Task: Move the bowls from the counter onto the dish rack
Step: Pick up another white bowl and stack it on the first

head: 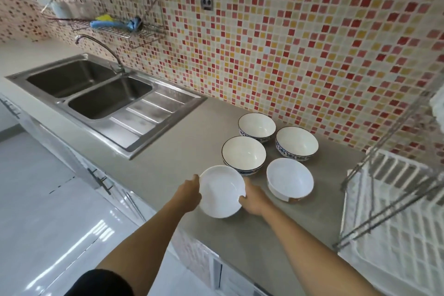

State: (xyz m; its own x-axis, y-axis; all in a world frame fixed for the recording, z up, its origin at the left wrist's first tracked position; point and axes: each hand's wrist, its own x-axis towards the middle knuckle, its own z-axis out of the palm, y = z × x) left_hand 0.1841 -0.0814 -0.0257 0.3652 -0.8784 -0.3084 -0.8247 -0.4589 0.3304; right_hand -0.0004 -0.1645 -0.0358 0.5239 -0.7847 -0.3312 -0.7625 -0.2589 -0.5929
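Observation:
Several bowls stand on the grey counter (168, 163). The nearest plain white bowl (221, 191) is tilted, gripped on its left rim by my left hand (191, 193) and on its right rim by my right hand (252, 200). A second plain white bowl (290, 181) sits to its right. Behind them are three bowls with blue patterned outsides: one (243, 154) at the middle, one (257, 125) by the wall, one (297, 142) at the right. The dish rack (394, 235), metal-framed with a white plastic grid tray, stands at the right edge.
A steel double sink (96, 94) with a drainboard and curved tap (101, 48) lies to the left. A wire wall shelf (115, 26) holds a blue brush and sponge. The tiled wall runs behind the counter. The counter's front edge drops to a glossy white floor.

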